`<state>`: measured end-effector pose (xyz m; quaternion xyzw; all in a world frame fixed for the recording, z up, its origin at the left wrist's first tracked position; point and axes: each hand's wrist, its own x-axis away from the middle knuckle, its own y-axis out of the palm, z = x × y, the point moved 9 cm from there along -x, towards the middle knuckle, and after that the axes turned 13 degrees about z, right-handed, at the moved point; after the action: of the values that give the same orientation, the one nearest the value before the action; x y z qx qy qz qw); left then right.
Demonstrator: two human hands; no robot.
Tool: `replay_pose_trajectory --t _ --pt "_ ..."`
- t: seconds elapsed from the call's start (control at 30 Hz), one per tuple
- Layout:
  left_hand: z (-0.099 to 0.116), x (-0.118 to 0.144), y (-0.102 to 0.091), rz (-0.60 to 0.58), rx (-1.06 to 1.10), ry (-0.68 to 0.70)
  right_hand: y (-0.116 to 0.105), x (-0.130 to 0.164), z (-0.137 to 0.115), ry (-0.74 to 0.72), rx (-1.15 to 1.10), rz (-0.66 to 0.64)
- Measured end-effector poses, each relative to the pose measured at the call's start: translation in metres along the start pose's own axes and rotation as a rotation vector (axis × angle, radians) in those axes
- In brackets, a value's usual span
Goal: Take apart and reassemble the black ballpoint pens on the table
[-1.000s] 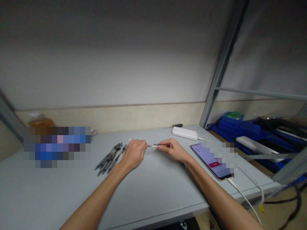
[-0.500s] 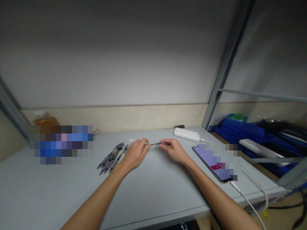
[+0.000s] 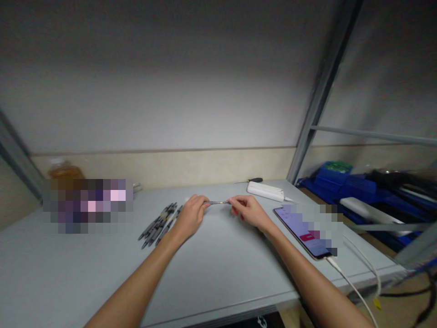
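Observation:
A slim grey pen [image 3: 218, 202] lies level between my two hands, a little above the table. My left hand [image 3: 193, 213] is closed on its left end, thumb and fingers together. The fingertips of my right hand [image 3: 247, 210] pinch the right end. Left of my left hand, a loose bunch of grey and black pens [image 3: 159, 225] rests on the table, partly covered by that hand and forearm.
On the grey table [image 3: 218, 269], a phone [image 3: 300, 234] with a white cable lies to the right. Behind it are a white power strip [image 3: 265, 191] and a screwdriver [image 3: 254, 180]. A bottle of amber liquid [image 3: 66, 172] stands back left beside a blurred-out patch. Blue bins [image 3: 336, 177] sit beyond the frame post.
My left hand has shifted slightly left, and more of the pen shows between the hands. My right hand's grip has moved to the pen's right end.

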<state>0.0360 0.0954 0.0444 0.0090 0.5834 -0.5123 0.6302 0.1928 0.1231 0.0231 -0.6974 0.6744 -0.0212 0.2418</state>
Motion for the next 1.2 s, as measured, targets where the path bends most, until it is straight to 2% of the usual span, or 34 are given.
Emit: replay_pose_trajectory --t 0.1,0.33,0.5,0.57,0.7,0.9,1.03,1.2 --pt "0.002 0.0 0.0 -0.006 -0.004 0.013 0.004 0.001 0.002 0.049 -0.033 -0.048" --pt "-0.003 0.001 0.003 -0.025 -0.047 -0.019 -0.004 0.0 -0.006 -0.026 -0.119 0.01" --pt "-0.002 0.002 0.005 -0.036 -0.047 -0.016 0.007 0.003 0.008 0.136 -0.081 -0.082" --pt "-0.002 0.002 0.006 -0.042 -0.05 -0.01 0.009 0.004 0.008 0.135 -0.077 -0.099" --pt "-0.003 0.002 0.007 -0.039 -0.044 -0.003 0.002 0.001 0.001 0.061 -0.126 -0.04" --pt "-0.003 0.001 0.007 -0.044 -0.05 -0.015 0.01 0.004 0.011 0.177 -0.095 -0.117" --pt "-0.002 0.001 0.006 -0.052 -0.055 -0.016 0.005 0.003 0.001 0.125 -0.179 -0.073" --pt "-0.004 0.001 0.006 -0.041 -0.036 -0.025 0.001 0.003 0.004 0.191 -0.199 -0.035"
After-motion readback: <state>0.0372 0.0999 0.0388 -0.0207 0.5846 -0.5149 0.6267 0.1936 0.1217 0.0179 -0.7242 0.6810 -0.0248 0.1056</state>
